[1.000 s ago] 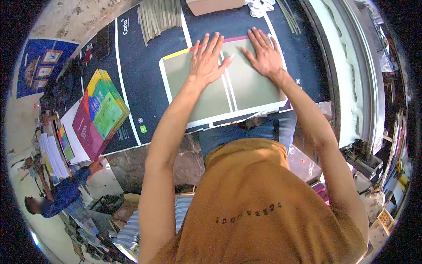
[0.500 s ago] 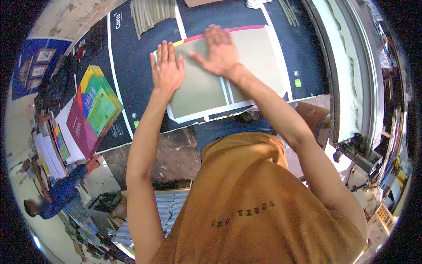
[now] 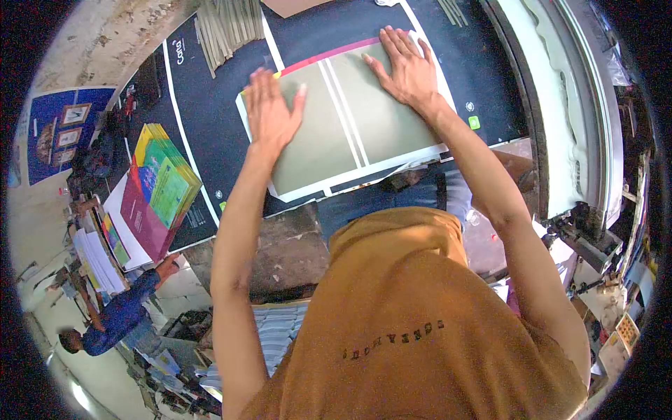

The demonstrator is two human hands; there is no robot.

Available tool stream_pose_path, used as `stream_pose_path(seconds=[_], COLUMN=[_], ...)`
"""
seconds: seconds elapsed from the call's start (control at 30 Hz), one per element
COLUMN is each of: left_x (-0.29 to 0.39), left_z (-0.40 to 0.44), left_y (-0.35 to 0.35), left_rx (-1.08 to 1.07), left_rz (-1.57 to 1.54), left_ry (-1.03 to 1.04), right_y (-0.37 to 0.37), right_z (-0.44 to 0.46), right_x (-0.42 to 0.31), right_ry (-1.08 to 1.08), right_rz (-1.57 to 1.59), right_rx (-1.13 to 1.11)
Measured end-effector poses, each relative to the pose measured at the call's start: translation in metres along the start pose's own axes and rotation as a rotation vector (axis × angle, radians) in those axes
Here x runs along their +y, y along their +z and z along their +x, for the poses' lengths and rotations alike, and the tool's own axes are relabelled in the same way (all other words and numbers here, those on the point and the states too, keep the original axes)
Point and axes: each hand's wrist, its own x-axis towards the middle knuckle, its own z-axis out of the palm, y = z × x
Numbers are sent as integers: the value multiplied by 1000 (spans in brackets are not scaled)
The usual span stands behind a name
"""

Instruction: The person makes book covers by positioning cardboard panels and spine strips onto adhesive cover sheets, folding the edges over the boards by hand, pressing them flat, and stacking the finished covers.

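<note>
A case cover (image 3: 308, 150) lies on the dark worktable, its two grey boards parted by a narrow strip (image 3: 343, 112) between white gaps. Along its far edge runs a folded-over strip (image 3: 329, 53), magenta with a yellow end. White paper margins show at the sides and near edge. My left hand (image 3: 271, 115), a little blurred, is over the far left corner with fingers stretched and nothing held. Flat on the right board near the far right corner lies my right hand (image 3: 408, 70), fingers extended to the folded edge.
Grey board strips (image 3: 227, 31) lie at the far side. Colourful printed covers (image 3: 164, 189) are stacked at the left. A pale machine frame (image 3: 553, 105) borders the table's right. A co-worker in a blue top (image 3: 122, 315) stands at lower left.
My right hand has slid right along the folded far edge, from its middle to near the right corner. My left hand stays near the left corner, its thumb now spread wider.
</note>
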Motion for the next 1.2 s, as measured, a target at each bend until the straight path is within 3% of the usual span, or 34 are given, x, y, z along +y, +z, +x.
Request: stream_pose_path(seconds=[0.2, 0.27, 0.47, 0.7, 0.73, 0.8, 0.83, 0.9, 0.97, 1.2], left_x=[65, 60, -27, -35, -27, -4, 12, 46, 86, 101], left_z=[32, 29, -21, -27, -30, -41, -55, -90, -120, -138], left_y=[19, 12, -15, -12, -19, -38, -47, -57, -82, -54], left_rx=[29, 16, 34, 131, 224, 82, -8, -31, -76, -179], left_rz=[-202, -246, 110, 117, 150, 32, -29, -263, -261, -28], left_ry=[215, 222, 37, 101, 111, 62, 37, 271, 413, 466], right_y=[-1, 0, -1, -8, -18, -48, -76, -110, -136, -115], right_z=[0, -2, -2, -8, -12, -22, -31, -69, -95, -120], right_x=[1, 2, 4, 8, 4, -10, -20, -37, -58, -70], right_ry=[14, 13, 10, -69, -78, -94, -128, -359, -376, -493], right_rz=[27, 28, -3, 24, 55, 179, 198, 207, 196, 85], right_rx=[-12, -7, 8, 23, -5, -135, -357, -266, -435, -332])
